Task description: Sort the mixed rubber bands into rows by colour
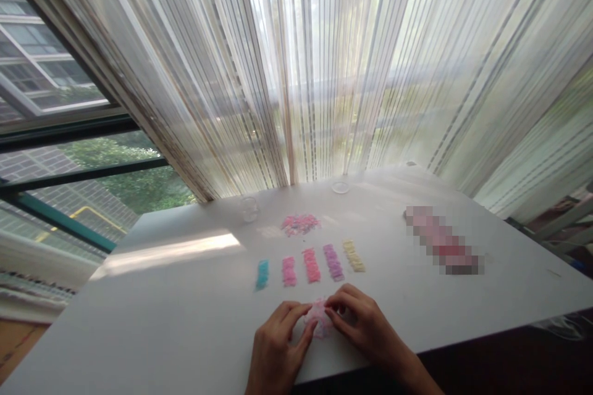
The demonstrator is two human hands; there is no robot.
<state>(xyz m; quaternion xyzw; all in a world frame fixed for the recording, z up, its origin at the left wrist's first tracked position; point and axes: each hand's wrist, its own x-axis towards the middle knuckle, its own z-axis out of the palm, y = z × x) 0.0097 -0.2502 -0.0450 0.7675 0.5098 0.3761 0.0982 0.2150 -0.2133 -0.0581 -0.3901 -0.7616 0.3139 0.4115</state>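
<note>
A small loose pile of pale pink and lilac pieces (319,320) lies near the table's front edge, between my hands. At its left side my left hand (280,340) rests with thumb and forefinger apart, their tips at the pieces. My right hand (365,324) bends in from the right, thumb and fingertips drawn together at the pile's edge; whatever they pinch is too small to make out. Just beyond, sorted strips stand in a row: blue (262,274), pink (289,271), coral (311,265), purple (332,262) and yellow (354,256).
Farther back is a mixed heap of small coloured pieces (301,224). A clear round container (249,210) and a clear lid-like disc (340,187) sit near the curtain (296,74). A blurred-out pinkish object (442,241) lies on the white table (185,315) at right.
</note>
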